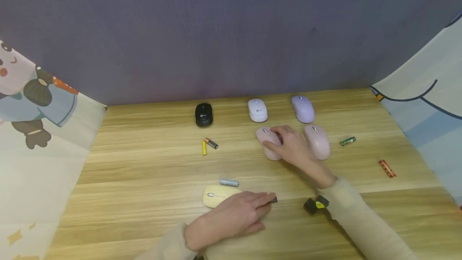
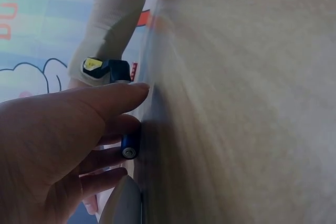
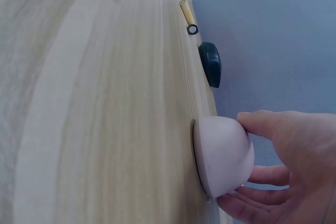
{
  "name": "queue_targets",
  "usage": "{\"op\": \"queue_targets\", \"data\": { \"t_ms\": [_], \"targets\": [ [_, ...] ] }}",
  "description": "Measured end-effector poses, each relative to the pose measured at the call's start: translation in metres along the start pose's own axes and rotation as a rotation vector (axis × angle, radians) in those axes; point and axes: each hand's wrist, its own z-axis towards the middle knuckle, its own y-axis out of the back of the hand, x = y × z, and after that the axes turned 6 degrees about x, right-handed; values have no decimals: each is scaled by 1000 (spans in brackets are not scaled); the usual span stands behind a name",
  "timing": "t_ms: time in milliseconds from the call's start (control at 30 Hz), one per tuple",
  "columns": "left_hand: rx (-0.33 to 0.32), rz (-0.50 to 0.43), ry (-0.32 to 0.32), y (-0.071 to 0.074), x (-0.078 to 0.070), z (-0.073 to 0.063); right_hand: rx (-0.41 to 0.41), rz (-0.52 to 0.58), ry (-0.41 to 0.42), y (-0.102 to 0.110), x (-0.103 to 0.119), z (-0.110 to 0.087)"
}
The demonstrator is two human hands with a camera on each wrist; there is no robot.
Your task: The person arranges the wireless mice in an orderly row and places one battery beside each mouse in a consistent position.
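Note:
My right hand grips a pink computer mouse at the middle right of the table. In the right wrist view, thumb and fingers lie on opposite sides of this mouse, whose base is at the tabletop. My left hand is low over the table, partly covering a yellow mouse. At its fingertips is a dark battery, mostly hidden from above. The left wrist view shows a blue battery by the fingers, with the thumb apart from it.
A second pink mouse stands beside my right wrist. Behind are black, white and purple mice. Loose batteries lie about: grey, yellow, black-and-copper, green and red. A grey wall bounds the back.

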Motion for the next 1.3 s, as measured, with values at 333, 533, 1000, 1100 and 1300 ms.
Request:
{"op": "queue_targets", "data": {
  "t_ms": [333, 533, 1000, 1100, 1300],
  "targets": [
    [13, 18, 17, 3, 2, -1, 22, 17, -38, -1, 2, 1],
    [11, 11, 34, 2, 2, -1, 20, 12, -39, -2, 5, 1],
    [-6, 8, 48, 3, 1, -2, -3, 3, -43, -4, 7, 1],
    [-17, 6, 45, 4, 1, -2, -3, 8, -43, -4, 6, 1],
    [-35, -4, 38, 6, 1, -3, 7, 18, -48, -3, 4, 0]
  ]
}}
